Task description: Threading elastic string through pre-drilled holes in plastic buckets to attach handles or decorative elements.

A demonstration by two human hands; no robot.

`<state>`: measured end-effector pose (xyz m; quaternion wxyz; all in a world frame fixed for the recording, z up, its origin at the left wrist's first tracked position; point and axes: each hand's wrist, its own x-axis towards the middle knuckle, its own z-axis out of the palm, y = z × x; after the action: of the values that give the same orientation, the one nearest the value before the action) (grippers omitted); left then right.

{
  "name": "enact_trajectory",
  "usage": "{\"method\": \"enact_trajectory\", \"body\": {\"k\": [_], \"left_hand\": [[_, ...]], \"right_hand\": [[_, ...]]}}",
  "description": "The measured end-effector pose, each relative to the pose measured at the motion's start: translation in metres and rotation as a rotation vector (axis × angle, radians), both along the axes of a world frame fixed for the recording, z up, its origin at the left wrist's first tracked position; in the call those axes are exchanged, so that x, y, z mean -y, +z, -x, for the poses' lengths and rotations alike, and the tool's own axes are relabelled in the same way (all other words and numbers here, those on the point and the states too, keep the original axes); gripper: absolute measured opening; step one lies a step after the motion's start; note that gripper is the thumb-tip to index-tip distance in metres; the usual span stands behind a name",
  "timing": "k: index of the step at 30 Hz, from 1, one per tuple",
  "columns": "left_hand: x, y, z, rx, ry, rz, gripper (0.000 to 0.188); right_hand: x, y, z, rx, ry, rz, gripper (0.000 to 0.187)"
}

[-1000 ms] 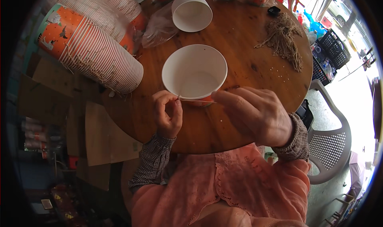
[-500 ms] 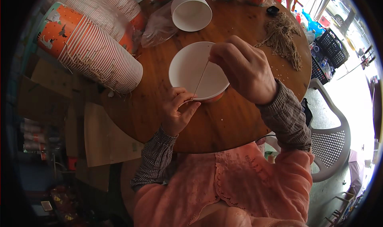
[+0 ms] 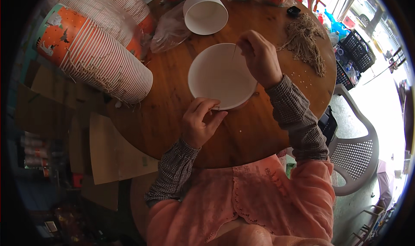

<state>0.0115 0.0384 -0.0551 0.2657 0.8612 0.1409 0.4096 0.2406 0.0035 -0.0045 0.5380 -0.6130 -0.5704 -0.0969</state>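
Observation:
A round white-lined paper bucket (image 3: 220, 77) stands mouth-up on the table in front of me, with a trace of orange on its outside. My left hand (image 3: 201, 122) is closed at its near rim, thumb and forefinger pinching the edge; a bit of string shows between them. Above the bucket's far right side, my right hand (image 3: 260, 57) is raised in a pinch on a thin string (image 3: 234, 53). The string runs down from those fingertips and is hard to follow against the white inside.
A second white bucket (image 3: 206, 19) lies tipped beyond. At the left leans a long stack of orange patterned buckets (image 3: 108, 57) with strings over it. A bundle of beige strings (image 3: 307, 42) lies at the right beside a small black object (image 3: 294, 11). A grey plastic chair (image 3: 354, 155) stands right.
My right hand has moved up and away from me with the string. The bucket and my left hand have shifted slightly right, the left fingers staying at the rim.

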Motion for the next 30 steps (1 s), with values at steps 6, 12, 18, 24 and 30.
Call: {"method": "enact_trajectory", "body": {"k": [6, 12, 18, 24, 30], "left_hand": [[0.003, 0.017, -0.004, -0.013, -0.022, 0.160, 0.016], [0.004, 0.009, -0.011, 0.065, -0.030, 0.462, 0.008], [-0.006, 0.007, -0.005, 0.033, -0.086, 0.455, 0.008], [-0.059, 0.034, 0.002, -0.061, -0.252, 0.172, 0.004], [-0.142, 0.041, 0.010, -0.142, -0.045, -0.241, 0.010]], "right_hand": [[0.004, -0.002, 0.016, 0.015, 0.081, 0.005, 0.009], [0.007, 0.017, 0.013, 0.049, 0.108, -0.110, 0.010], [0.027, 0.037, -0.006, 0.249, 0.017, -0.134, 0.012], [0.049, 0.031, -0.036, 0.178, 0.099, 0.096, 0.011], [0.055, 0.014, -0.040, 0.124, 0.362, 0.572, 0.014]]}}
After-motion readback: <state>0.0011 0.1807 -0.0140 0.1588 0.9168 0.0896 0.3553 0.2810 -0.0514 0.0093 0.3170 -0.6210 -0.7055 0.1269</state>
